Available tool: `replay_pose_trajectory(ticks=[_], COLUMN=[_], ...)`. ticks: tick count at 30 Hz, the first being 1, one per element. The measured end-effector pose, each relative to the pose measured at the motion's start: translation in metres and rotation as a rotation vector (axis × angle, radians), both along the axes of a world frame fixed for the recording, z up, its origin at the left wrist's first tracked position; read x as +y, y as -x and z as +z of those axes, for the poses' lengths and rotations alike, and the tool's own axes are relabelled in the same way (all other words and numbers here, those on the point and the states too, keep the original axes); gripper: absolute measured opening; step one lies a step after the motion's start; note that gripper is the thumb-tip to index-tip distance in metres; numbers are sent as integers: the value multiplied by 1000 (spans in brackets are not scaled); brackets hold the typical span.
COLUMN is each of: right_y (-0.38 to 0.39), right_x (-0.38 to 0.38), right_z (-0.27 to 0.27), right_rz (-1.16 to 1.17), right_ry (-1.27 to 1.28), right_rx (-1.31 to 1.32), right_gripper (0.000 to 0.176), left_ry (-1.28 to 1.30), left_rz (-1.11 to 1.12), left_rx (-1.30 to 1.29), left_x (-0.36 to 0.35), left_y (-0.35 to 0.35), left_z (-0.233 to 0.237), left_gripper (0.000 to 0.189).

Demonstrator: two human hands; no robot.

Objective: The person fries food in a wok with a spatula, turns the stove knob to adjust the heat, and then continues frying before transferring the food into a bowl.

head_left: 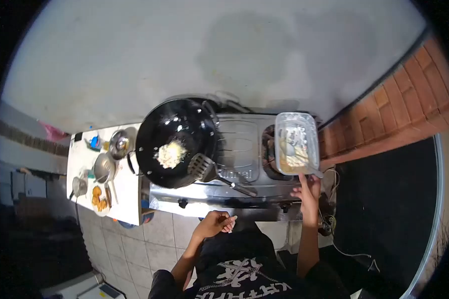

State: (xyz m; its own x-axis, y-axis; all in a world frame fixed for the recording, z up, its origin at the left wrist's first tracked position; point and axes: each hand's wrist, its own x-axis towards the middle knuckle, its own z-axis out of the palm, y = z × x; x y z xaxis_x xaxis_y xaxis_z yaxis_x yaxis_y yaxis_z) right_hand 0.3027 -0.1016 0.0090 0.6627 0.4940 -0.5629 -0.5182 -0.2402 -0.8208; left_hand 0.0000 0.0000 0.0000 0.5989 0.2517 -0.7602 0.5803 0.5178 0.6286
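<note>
Two hands of yours are working at a steel gas stove (234, 167) set against a pale wall. Your right hand (308, 189) is reaching up toward twelve o'clock, fingers stretched and touching the near rim of a clear plastic container (297, 130); whether they are pinching that rim you cannot tell from here. The container is sitting on the right burner, at three o'clock from the wok (177, 142), and is holding pale food scraps. Your left hand (217, 223) is hanging loosely curled and empty just below the stove's front edge, at six o'clock from the wok and touching nothing.

Inside the black wok on the left burner, a small clump of pale food (171, 154) is lying near the middle. A slotted spatula (201, 166) is resting on the wok's rim at four o'clock, its handle pointing toward the stove front.

At nine o'clock from the wok, a white side table (129, 199) is carrying metal bowls (118, 143) and a plate of fried pieces (100, 199).
</note>
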Motion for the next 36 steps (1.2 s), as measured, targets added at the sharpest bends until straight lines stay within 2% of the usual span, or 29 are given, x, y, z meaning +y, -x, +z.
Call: replay_pose_trajectory(ticks=[2,3,4,5,6,7,8,9,11,12,14,16,18,19,21,22,24,25,27,30,33,36], right_y=[23,49,59,74,83,89,94,101,104,107,112,115,118,118,119,121,121,121,123,127,134,153], right_x=[-11,2,1,4,11,21,31,40,50,54,58,58,55,50,52,51,50,49,49,59,82,111], right_z=[9,5,-18,-40,-30,-16,-9,2,-7,-10,-17,-28,-33,-34,-35,-27,-17,-10,13,47,76,96], right_rz=[-122,-44,60,168,355,544,684,793,935,951,1044,1037,974,976,927,905,850,790,719,690,742,725], right_ry=[-34,-116,-130,-149,-140,-131,-154,-188,-154,-175,-19,6,24,19,55,86,54,31,-39,-176,-125,56], right_rx=[-44,-20,-253,-470,-524,-584,-824,-911,-1188,-1196,-1290,-1330,-1362,-1366,-1375,-1400,-1365,-1330,-1421,-1299,-1299,-1384], right_gripper=[33,33,31,29,28,27,31,39,43,43,41,39,32,32,29,25,24,22,17,21,19,19], left_ry=[-287,-308,-614,-918,-1130,-1003,-1015,-1026,-905,-1030,-894,-819,-1154,-1195,-1003,-1006,-819,-821,-841,-894,-1014,-1154], left_rz=[-169,-151,-158,-167,-189,-99,-82,-69,52,141,232,290,423,511,629,634,785,779,802,811,784,781], left_rx=[91,92,125,182,245,429,475,523,691,737,794,768,712,593,439,443,87,77,-9,-38,-36,63], left_x=[-10,0,-8,-18,-25,-31,-34,-39,-35,-36,-23,-12,0,9,28,34,49,57,74,104,136,160], left_y=[17,44,56,77,98,106,122,139,156,164,175,190,197,194,191,189,181,181,181,175,171,170], left_z=[-15,-28,-37,-44,-65,-58,-60,-61,-54,-50,-24,-16,-5,10,37,51,72,75,78,84,79,67], left_gripper=[18,18,18,27,34,37,32,29,27,32,32,32,29,29,31,31,30,30,30,30,31,35])
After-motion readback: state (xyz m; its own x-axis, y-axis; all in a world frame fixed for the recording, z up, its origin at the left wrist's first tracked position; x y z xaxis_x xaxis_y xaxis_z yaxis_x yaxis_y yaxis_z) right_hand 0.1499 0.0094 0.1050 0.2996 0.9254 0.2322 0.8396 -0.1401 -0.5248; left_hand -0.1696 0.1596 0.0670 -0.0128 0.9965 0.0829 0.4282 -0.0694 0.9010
